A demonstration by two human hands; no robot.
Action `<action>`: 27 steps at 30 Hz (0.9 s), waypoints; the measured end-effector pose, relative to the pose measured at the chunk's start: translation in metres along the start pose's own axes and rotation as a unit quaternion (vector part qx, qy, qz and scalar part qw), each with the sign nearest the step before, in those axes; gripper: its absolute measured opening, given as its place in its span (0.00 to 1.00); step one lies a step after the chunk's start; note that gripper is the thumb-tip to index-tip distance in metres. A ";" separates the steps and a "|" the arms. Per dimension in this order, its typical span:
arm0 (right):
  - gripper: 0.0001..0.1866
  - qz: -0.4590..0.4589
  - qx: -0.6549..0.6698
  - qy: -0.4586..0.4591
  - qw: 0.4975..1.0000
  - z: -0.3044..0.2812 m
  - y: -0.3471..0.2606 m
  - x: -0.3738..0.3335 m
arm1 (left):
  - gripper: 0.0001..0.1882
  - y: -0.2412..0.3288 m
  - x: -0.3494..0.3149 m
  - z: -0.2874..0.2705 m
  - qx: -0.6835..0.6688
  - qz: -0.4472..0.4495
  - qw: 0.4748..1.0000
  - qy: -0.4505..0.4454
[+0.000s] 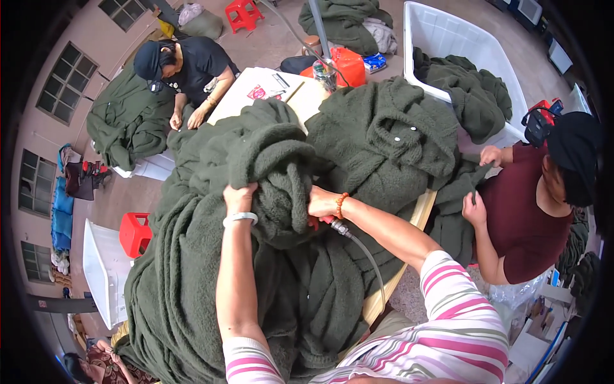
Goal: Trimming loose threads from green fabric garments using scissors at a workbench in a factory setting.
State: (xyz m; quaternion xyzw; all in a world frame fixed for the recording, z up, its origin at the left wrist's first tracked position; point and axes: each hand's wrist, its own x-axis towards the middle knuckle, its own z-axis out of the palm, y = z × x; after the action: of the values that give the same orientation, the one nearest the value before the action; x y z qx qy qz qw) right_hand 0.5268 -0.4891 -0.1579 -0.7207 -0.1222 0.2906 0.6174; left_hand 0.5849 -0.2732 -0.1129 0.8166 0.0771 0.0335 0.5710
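Note:
My left hand has its fingers wrapped into a bunched dark green fleece garment, lifted at the middle of the pile. Right of it, my right hand is closed against the same bundle, partly buried in its folds. A red-handled tool shows beneath that hand, with a metal fitting and a grey hose leading down to the table edge. The tool's working end is hidden in the fleece. More green fleece hangs down in heavy folds at the left and front.
A green fleece pile with white buttons covers the table's right side. One person handles fleece at the right; another works at the far left. A white bin holds more fleece. A red stool stands at the left.

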 end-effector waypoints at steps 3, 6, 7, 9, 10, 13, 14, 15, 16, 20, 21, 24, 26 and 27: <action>0.06 -0.049 0.027 0.007 0.998 0.013 -0.075 -0.023 | 0.22 0.057 -0.017 -0.054 -0.044 0.046 0.998 -0.007; 0.06 -0.147 0.066 -0.005 0.987 0.049 -0.145 -0.045 | 0.23 0.080 -0.039 -0.153 -0.233 0.026 0.972 -0.031; 0.06 -0.118 0.008 -0.026 0.993 0.059 -0.162 -0.046 | 0.22 0.094 -0.057 -0.182 -0.265 -0.008 0.964 -0.022; 0.05 -0.087 -0.071 -0.079 0.991 0.103 -0.211 -0.050 | 0.26 0.091 -0.095 -0.280 -0.331 0.024 0.943 0.001; 0.05 -0.079 -0.094 -0.101 0.987 0.127 -0.234 -0.054 | 0.27 0.103 -0.128 -0.310 -0.382 0.011 0.924 -0.012; 0.12 -0.202 -0.078 -0.149 0.965 0.194 -0.274 -0.066 | 0.27 0.120 -0.208 -0.379 -0.452 0.011 0.892 0.016; 0.12 -0.206 -0.081 -0.174 0.960 0.215 -0.278 -0.062 | 0.28 0.116 -0.231 -0.401 -0.470 0.022 0.882 -0.010; 0.12 -0.220 -0.094 -0.191 0.952 0.235 -0.278 -0.055 | 0.27 0.106 -0.249 -0.410 -0.439 -0.011 0.882 0.168; 0.12 -0.232 -0.108 -0.200 0.946 0.250 -0.275 -0.048 | 0.27 0.101 -0.260 -0.408 -0.398 -0.050 0.853 0.334; 0.17 -0.118 -0.363 -0.247 0.890 0.311 -0.244 -0.030 | 0.24 -0.074 -0.366 -0.502 -0.396 -0.157 0.843 0.330; 0.17 -0.221 -0.381 -0.216 0.872 0.317 -0.209 -0.017 | 0.21 -0.116 -0.390 -0.507 -0.463 -0.186 0.827 0.260; 0.21 -0.545 -0.475 -0.015 0.691 0.284 -0.151 -0.015 | 0.20 -0.156 -0.432 -0.470 -0.490 -0.246 0.787 0.282; 0.22 -0.445 -0.452 -0.109 0.766 0.271 -0.173 -0.052 | 0.21 -0.182 -0.474 -0.472 -0.476 -0.168 0.810 0.298; 0.22 -0.339 -0.535 -0.123 0.764 0.256 -0.185 -0.068 | 0.21 -0.179 -0.480 -0.467 -0.482 -0.168 0.806 0.300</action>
State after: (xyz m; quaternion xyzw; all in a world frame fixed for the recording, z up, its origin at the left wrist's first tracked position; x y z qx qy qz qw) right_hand 0.3601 -0.2770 0.0209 -0.8036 -0.5693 0.0356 0.1698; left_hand 0.0295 0.1410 -0.1031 0.3596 0.3545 0.2135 0.8363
